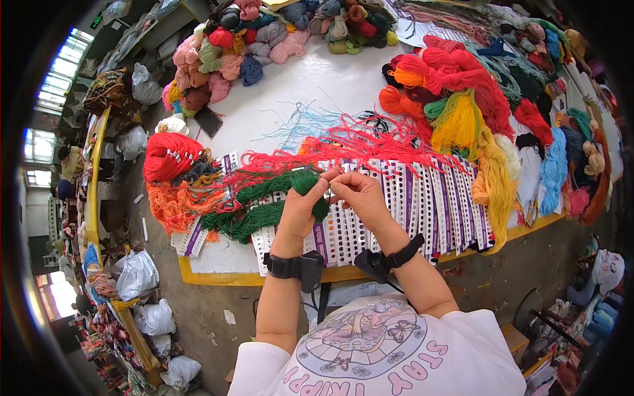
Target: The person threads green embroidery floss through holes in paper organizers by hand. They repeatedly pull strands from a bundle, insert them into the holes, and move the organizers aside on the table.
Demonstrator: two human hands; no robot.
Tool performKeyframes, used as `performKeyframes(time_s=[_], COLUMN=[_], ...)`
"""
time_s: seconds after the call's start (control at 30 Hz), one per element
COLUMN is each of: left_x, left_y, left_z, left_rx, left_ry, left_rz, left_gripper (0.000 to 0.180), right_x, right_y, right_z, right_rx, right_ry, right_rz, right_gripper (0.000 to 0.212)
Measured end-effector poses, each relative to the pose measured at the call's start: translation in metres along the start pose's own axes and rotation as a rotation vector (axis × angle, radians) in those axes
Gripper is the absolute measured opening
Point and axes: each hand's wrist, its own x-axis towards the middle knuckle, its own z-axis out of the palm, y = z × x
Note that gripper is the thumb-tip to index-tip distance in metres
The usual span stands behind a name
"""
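My left hand is closed around a skein of dark green thread, with part of the loop showing above the thumb and part beside the fingers. Close against it, my right hand makes a pinch with thumb and forefinger; what is between those fingertips is too small to make out. More dark green thread trails left across the table. Beneath both hands lie overlapping white cards with rows of punched holes and purple strips. Long red threads spread over the cards' far ends.
Orange thread and a red skein lie at the left end. Yellow skeins are heaped on the right. Many-coloured skeins line the far side, near a dark phone. A yellow edge borders the white table.
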Motion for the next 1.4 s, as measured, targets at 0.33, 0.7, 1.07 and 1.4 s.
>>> performKeyframes(time_s=[0.33, 0.7, 1.07, 1.4], left_x=[0.003, 0.004, 0.000, 0.065], left_y=[-0.018, -0.022, 0.040, -0.108], left_z=[0.000, 0.010, -0.079, 0.025], left_rx=[0.040, 0.127, -0.376, 0.564], left_ry=[0.039, 0.135, 0.261, 0.274], left_rz=[0.048, 0.047, 0.424, -0.275], left_gripper=[0.025, 0.023, 0.022, 0.026], right_x=[-0.007, -0.009, -0.057, 0.003], right_y=[0.008, 0.002, -0.001, 0.036], right_z=[-0.004, -0.008, -0.256, -0.135], right_rx=[0.136, 0.082, 0.527, -0.160], right_ry=[0.054, 0.126, 0.666, 0.257], right_rz=[0.002, -0.037, -0.551, -0.004], right_gripper=[0.012, 0.014, 0.027, 0.013])
